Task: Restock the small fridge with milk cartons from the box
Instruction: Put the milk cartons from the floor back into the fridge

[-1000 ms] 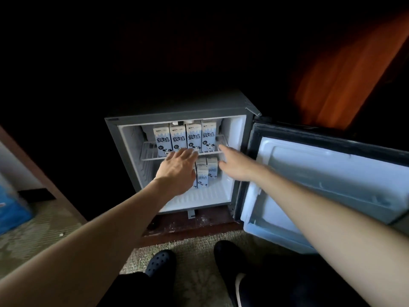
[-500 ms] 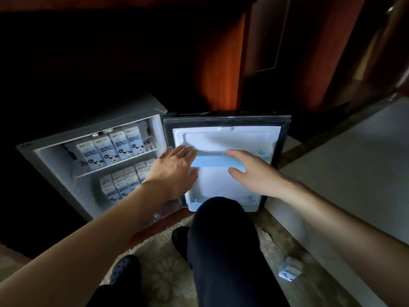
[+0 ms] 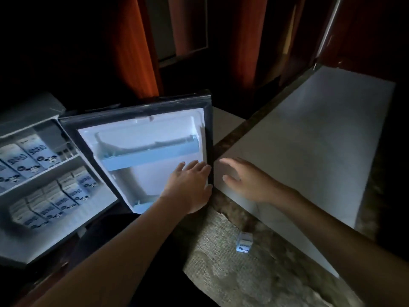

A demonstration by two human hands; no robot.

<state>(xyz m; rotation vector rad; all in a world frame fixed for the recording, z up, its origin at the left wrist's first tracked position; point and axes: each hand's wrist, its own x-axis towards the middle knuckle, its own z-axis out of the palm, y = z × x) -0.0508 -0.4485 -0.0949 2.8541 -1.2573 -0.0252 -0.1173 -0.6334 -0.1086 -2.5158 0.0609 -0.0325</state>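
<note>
Fridge (image 3: 28, 111) at far left, open. Upper-shelf cartons (image 3: 26, 158) stand in a row; lower cartons (image 3: 62, 196) are packed in rows beneath them. Door (image 3: 141, 127) is swung wide, its inner liner facing the camera, with a blue door shelf (image 3: 150, 155) across it. Left hand (image 3: 188, 187) lies flat on the liner beside the free edge, fingers straight, gripping nothing. Right hand (image 3: 245, 180) hovers just past that edge, fingers spread and relaxed, holding nothing, in front of a white slab (image 3: 309, 140). Single carton (image 3: 243, 242) sits on the carpet (image 3: 232, 273) below the right forearm.
</note>
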